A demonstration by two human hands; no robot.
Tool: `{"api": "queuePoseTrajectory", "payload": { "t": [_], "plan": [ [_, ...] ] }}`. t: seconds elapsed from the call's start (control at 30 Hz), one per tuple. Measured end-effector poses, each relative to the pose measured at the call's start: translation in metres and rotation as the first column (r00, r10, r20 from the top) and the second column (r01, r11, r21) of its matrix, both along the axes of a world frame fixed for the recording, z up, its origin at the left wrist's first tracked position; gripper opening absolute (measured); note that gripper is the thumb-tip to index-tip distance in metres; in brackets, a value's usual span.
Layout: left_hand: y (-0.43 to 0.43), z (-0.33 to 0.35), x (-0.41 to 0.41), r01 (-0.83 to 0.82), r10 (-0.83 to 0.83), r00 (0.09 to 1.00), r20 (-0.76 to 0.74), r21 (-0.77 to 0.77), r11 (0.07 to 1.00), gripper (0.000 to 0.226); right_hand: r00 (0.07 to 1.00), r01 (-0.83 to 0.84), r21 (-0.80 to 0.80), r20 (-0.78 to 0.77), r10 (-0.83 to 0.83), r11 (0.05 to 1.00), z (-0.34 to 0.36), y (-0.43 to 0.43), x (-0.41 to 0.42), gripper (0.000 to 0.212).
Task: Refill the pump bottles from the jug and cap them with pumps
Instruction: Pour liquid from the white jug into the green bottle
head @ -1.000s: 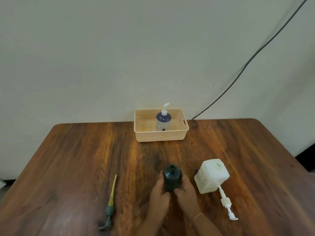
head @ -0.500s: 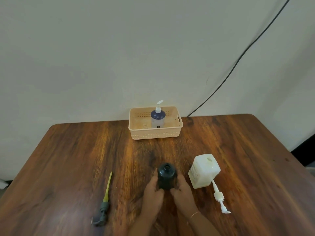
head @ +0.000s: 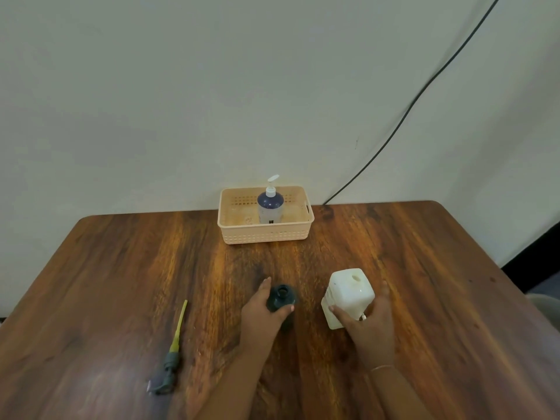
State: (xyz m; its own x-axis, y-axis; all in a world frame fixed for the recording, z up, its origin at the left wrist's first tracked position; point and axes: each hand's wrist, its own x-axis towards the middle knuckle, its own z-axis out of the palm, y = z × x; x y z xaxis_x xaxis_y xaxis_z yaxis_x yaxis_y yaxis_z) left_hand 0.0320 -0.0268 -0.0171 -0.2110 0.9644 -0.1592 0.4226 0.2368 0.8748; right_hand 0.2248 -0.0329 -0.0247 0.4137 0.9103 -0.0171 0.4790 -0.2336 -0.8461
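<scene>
Left grip [head: 263, 313] and right grip [head: 371, 325] each hold a bottle, apart from one another.
The left grip curls round the dark bottle [head: 281, 296], with fingers on its far left side and the thumb across its near side. The right grip clasps the white bottle [head: 348, 294], with the thumb on the near face and fingers round the right side. Both forearms come up from the bottom of the view, slanting inward.
</scene>
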Motion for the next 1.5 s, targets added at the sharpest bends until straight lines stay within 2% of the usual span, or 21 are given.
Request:
{"api": "queuePoseTrajectory", "payload": {
  "t": [0.1, 0.27, 0.4, 0.5, 0.57, 0.67, 0.87, 1.17, 1.5],
  "plan": [
    [0.002, -0.001, 0.002, 0.0, -0.001, 0.999, -0.049, -0.004, 1.0, 0.07, 0.998, 0.032, -0.074, -0.059, -0.037, 0.997, -0.012, 0.006, -0.005, 0.107],
    [0.001, -0.004, 0.0, 0.006, -0.005, 0.999, -0.053, 0.015, 1.0, 0.069, 0.991, 0.103, -0.036, -0.079, -0.105, 0.994, -0.019, 0.013, -0.01, 0.087],
    [0.0, -0.006, 0.0, -0.003, 0.003, 1.0, -0.025, 0.02, 1.0, 0.069, 0.996, 0.056, 0.031, 0.061, -0.058, 0.998, -0.012, 0.02, -0.018, 0.081],
    [0.0, -0.007, 0.0, -0.002, 0.002, 1.0, -0.01, 0.014, 1.0, 0.069, 0.973, -0.098, 0.06, 0.214, 0.083, 0.993, -0.003, 0.025, -0.024, 0.079],
    [0.0, -0.009, 0.0, -0.002, 0.002, 1.0, 0.006, 0.015, 1.0, 0.069, 0.911, -0.236, 0.076, 0.364, 0.194, 0.969, 0.004, 0.029, -0.026, 0.077],
    [0.0, -0.01, 0.0, -0.012, 0.012, 1.0, 0.013, 0.012, 1.0, 0.068, 0.757, -0.402, 0.065, 0.584, 0.292, 0.913, 0.011, 0.036, -0.028, 0.077],
    [0.001, -0.012, -0.001, -0.023, 0.022, 0.997, 0.07, 0.005, 1.0, 0.061, 0.536, -0.524, 0.011, 0.781, 0.32, 0.851, 0.017, 0.041, -0.026, 0.074],
    [0.002, -0.011, -0.002, -0.019, 0.019, 0.995, 0.101, -0.008, 1.0, 0.056, 0.396, -0.607, 0.009, 0.87, 0.292, 0.795, 0.029, 0.049, -0.025, 0.075],
    [0.003, -0.008, -0.002, -0.026, 0.03, 0.993, 0.111, -0.035, 0.999, 0.057, 0.327, -0.649, -0.018, 0.896, 0.3, 0.76, 0.038, 0.054, -0.023, 0.075]
  ]
}}
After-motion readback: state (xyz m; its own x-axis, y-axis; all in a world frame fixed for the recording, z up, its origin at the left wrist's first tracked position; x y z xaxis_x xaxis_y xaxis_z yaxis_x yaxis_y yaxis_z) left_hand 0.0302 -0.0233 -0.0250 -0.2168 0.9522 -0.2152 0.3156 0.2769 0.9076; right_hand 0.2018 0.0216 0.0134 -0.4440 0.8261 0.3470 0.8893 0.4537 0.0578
